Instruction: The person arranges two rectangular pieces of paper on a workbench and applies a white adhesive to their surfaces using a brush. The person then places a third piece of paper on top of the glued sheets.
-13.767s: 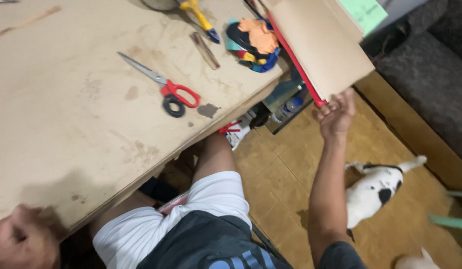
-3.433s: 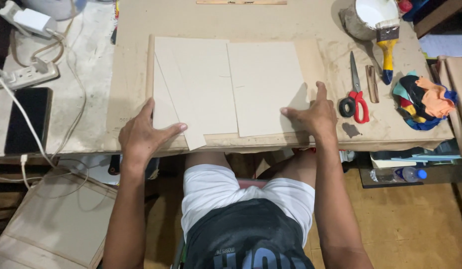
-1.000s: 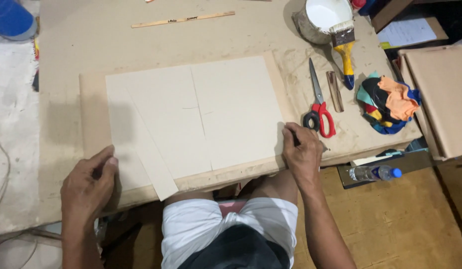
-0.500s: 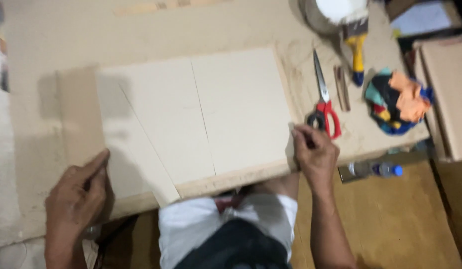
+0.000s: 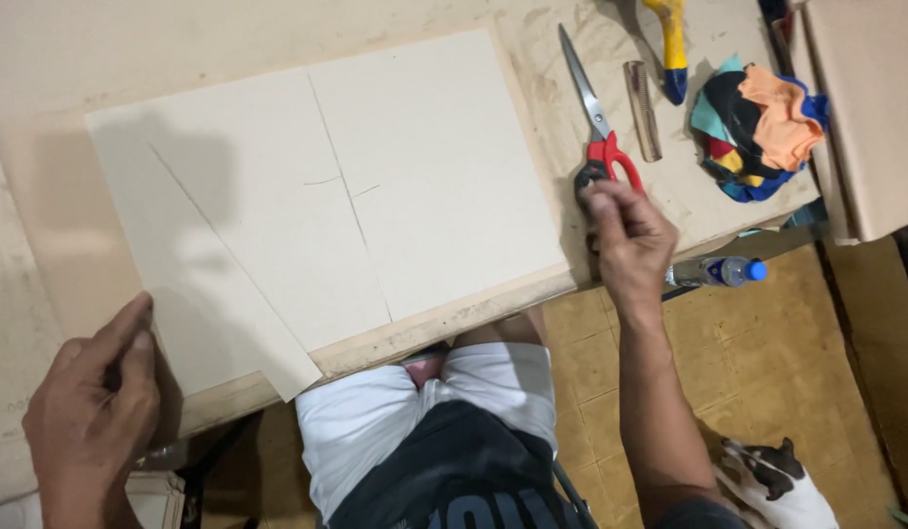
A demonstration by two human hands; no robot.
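Pale sheets of thin card point(image 5: 326, 216) lie on a brown board point(image 5: 52, 216) across the workbench, with pencil lines drawn on them. My left hand point(image 5: 91, 411) rests on the board's near left corner, fingers bent, touching the card's edge. My right hand point(image 5: 625, 235) is at the board's right edge, its fingertips touching the red handles of a pair of scissors point(image 5: 596, 122) that lies flat, blades pointing away.
A small metal strip point(image 5: 643, 122), a yellow-and-blue handled brush point(image 5: 671, 49) and a bundle of coloured rags point(image 5: 758, 127) lie right of the scissors. A brown board point(image 5: 865, 108) stands at the far right. A plastic bottle point(image 5: 713, 271) and a black-and-white dog point(image 5: 772, 485) are below.
My right hand has moved from the board's near right edge up to the scissors' handles. The view has shifted closer and to the right; my left hand stays on the board's corner.
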